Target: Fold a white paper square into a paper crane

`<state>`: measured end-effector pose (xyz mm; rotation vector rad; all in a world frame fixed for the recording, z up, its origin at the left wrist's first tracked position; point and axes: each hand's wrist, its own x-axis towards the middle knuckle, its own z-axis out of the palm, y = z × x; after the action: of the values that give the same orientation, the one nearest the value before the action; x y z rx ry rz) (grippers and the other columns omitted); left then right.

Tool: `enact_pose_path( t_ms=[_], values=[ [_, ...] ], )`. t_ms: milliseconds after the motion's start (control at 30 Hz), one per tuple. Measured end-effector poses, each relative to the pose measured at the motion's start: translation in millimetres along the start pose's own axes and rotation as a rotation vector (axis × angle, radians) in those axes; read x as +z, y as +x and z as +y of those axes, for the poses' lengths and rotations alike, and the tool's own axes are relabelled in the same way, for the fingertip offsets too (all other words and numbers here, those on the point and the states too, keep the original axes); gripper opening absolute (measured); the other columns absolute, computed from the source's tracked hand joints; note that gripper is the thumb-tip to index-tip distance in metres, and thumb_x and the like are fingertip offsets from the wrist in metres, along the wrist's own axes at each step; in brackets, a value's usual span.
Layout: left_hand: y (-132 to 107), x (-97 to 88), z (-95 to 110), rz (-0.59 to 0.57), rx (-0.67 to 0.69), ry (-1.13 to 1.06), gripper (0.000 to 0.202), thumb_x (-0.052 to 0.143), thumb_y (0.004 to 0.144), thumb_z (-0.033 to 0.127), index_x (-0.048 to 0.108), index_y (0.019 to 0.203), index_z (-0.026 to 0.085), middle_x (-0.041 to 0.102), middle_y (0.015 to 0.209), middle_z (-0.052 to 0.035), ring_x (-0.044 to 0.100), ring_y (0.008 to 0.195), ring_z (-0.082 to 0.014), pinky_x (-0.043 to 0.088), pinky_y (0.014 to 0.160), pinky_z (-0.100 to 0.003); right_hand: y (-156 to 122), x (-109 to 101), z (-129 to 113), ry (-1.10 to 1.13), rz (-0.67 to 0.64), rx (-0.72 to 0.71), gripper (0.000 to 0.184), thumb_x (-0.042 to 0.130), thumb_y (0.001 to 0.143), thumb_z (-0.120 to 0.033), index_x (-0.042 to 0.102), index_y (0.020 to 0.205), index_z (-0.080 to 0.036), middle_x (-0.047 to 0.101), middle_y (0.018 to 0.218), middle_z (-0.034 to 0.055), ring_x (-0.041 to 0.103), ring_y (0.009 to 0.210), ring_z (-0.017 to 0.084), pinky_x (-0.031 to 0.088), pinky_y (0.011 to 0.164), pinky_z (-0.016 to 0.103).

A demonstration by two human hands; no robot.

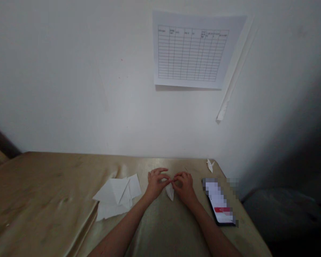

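Note:
A small folded white paper piece (170, 191) lies on the table (42, 200) between both hands, its point toward me. My left hand (156, 182) pinches its upper left edge with thumb and fingers closed. My right hand (184, 185) pinches the upper right edge the same way. The fingertips of the two hands nearly meet above the paper.
A loose pile of white paper sheets (117, 196) lies left of my hands. A phone (219, 204) with a lit screen lies to the right. A small folded paper figure (210, 165) sits by the wall. A printed table sheet (194, 51) hangs on the wall.

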<state>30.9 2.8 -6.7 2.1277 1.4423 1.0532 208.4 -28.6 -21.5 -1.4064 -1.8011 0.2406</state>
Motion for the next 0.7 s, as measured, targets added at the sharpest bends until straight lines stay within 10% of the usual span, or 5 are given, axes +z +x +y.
enact_pose_path(
  t_ms=[700],
  values=[
    [0.5,-2.6,-2.0,0.052,0.005,0.048,0.009,0.071,0.084,0.036,0.078,0.090,0.034,0.070,0.122,0.0003,0.056,0.119,-0.0230,0.037,0.109,-0.046,-1.2,-3.7,3.9,-0.002,-0.100,-0.018,0.006,0.066,0.084,-0.020,0.070,0.085,-0.024,0.065,0.105,0.0051,0.050,0.110,0.023,0.035,0.101,0.040]
  ],
)
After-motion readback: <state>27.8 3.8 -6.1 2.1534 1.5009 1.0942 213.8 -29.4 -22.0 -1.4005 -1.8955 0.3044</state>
